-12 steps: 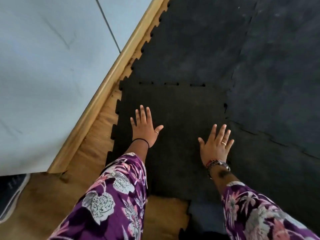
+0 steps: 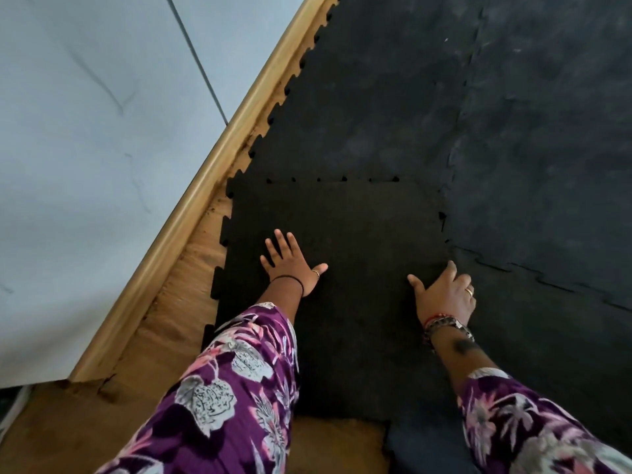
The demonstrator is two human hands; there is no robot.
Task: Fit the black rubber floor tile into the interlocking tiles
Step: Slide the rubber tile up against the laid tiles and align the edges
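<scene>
Pressing down on the black rubber floor tile (image 2: 342, 268), I am working both palms on its top face because its toothed edges need pushing into the interlocking tiles (image 2: 393, 97) already laid around it. My left hand (image 2: 290, 268) is lying flat with its fingers (image 2: 278, 246) spread wide and pointing toward the far seam, holding nothing, just loading the rubber. My right hand (image 2: 444, 295) is sitting closer to the tile's right edge, its thumb stretched out to the left and its fingers curling down at the seam with the neighbouring tile; it too is gripping nothing, as far as I can tell, though I cannot see whether the fingertips are hooking the edge or only pressing on it.

The tile is lying on the wooden floor (image 2: 171, 319), bounded on the far side and the right by laid tiles, with its left teeth free and facing the wooden skirting (image 2: 212, 186) and the pale wall (image 2: 85, 131). Small dark gaps are showing along the far seam and at the upper part of the right seam, so I am judging the teeth there to be only partly seated. That is why I am placing one hand mid-tile to keep it from lifting and the other at the right joint, where the lock seems to be needing attention. Both hands are resting on the near half of the tile, well short of the far seam.
</scene>
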